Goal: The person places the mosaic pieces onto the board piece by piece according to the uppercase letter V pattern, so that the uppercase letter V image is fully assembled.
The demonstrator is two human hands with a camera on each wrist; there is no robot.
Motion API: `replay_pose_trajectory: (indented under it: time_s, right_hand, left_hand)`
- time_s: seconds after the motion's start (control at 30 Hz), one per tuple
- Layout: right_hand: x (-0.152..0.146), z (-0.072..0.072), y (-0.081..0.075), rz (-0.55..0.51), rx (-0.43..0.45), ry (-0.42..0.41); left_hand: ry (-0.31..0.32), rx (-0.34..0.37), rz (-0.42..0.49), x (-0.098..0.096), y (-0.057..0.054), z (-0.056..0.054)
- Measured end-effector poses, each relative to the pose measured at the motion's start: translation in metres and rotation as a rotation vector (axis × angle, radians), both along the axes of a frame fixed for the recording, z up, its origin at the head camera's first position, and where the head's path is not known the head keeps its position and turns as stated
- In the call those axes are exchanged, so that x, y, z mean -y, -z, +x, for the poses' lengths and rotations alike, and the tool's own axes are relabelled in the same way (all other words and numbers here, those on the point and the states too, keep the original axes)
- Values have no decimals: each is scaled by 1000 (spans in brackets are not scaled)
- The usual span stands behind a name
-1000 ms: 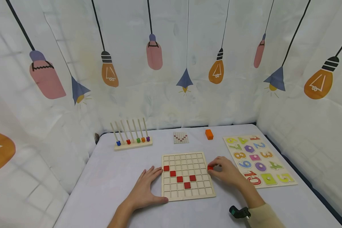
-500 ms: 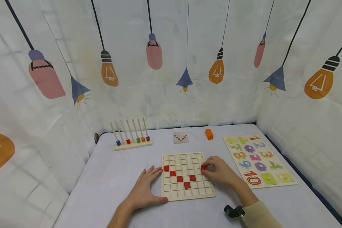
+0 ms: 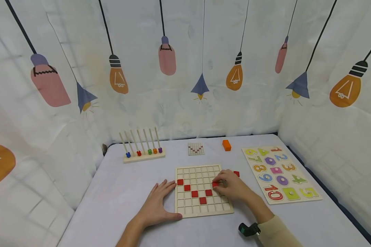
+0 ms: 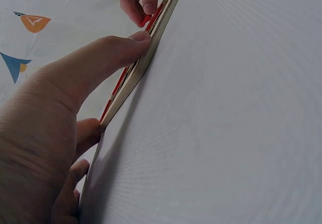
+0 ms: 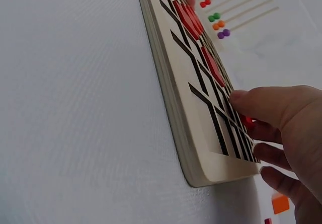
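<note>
A square wooden grid board [image 3: 190,209] lies on the white table, with several red square tiles [image 3: 194,194] set in its cells in a slanting, V-like row. My left hand [image 3: 157,204] is spread along the board's left side, thumb at the near corner and fingertips on the far part of that edge. Over the right part of the board, my right hand [image 3: 235,187] pinches a red tile [image 3: 215,184] between thumb and fingers. In the right wrist view this tile [image 5: 246,121] is partly hidden behind the thumb. One more red tile [image 3: 236,173] lies on the table just beyond the right hand.
A bead abacus [image 3: 144,157] stands at the back left. A small pattern card [image 3: 196,149] and an orange block [image 3: 227,145] lie at the back. Right of the board is a number-and-shape puzzle board [image 3: 279,175]. Fabric walls with printed lamps enclose the table.
My right hand has moved left from beside the board to over its right part, carrying the red tile. The loose tile behind it has come into sight. My left hand stays put.
</note>
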State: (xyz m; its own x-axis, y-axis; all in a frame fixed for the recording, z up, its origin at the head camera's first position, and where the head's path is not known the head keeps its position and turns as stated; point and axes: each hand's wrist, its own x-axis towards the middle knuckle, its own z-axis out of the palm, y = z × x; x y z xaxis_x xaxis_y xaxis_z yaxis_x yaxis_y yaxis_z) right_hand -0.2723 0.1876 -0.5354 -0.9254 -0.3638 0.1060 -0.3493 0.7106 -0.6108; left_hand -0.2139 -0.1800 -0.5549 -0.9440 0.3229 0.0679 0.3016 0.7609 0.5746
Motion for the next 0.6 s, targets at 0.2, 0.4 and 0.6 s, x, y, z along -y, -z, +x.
replay_pose_trajectory:
  time_s: [0.2,0.4,0.6]
  right_hand:
    - [5,-1,0,25,-23,-16]
    - [6,-2,0,32,-15,-32]
    - [7,-3,-1,32,-6,-30]
  left_hand:
    - [-2,3,1,0,0,0]
    - [-2,-2,-2,0,0,0]
    - [2,-5,-7,1,0,0]
